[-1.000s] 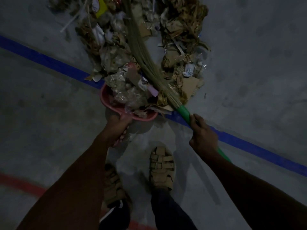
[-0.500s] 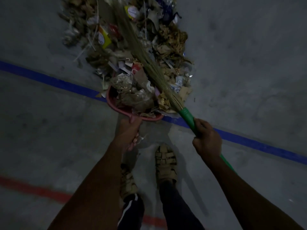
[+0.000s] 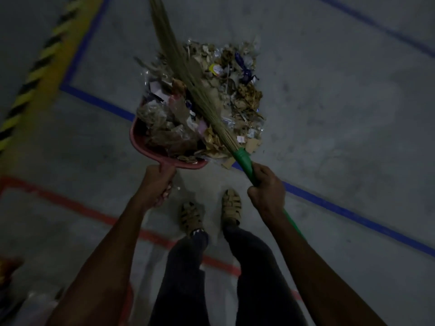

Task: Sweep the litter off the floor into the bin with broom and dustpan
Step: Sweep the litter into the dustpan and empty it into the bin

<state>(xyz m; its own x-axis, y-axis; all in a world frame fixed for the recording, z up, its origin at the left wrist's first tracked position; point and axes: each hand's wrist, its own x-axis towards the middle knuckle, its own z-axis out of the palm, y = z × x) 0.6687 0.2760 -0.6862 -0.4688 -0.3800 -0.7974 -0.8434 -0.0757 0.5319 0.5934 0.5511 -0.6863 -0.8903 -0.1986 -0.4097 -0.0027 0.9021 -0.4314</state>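
From the head camera, looking down at a dim grey floor (image 3: 341, 114), the left hand (image 3: 156, 184) is wrapped around the handle of a red dustpan (image 3: 150, 150), fingers curled tight about it. The pan sits in front of the feet, its mouth turned away from the person and heaped with litter (image 3: 169, 128) — crumpled paper, clear plastic, dry brown scraps.

The right hand (image 3: 266, 191) grips the green handle of the broom (image 3: 186, 74), fingers closed round it just below the collar where the straw bristles begin. The bristles lie diagonally across the load, running up and to the left over the pan and past the far side of the pile.

More litter spreads on the floor to the right of the pan, touching it, with a blue wrapper (image 3: 244, 71) at its far edge. A blue line (image 3: 353, 214) passes beneath the pile; a red line (image 3: 77, 207) crosses nearer the person, and a yellow-and-black striped band (image 3: 35, 76) runs along the left edge. Two tan sandals (image 3: 231, 207) stand between the arms.
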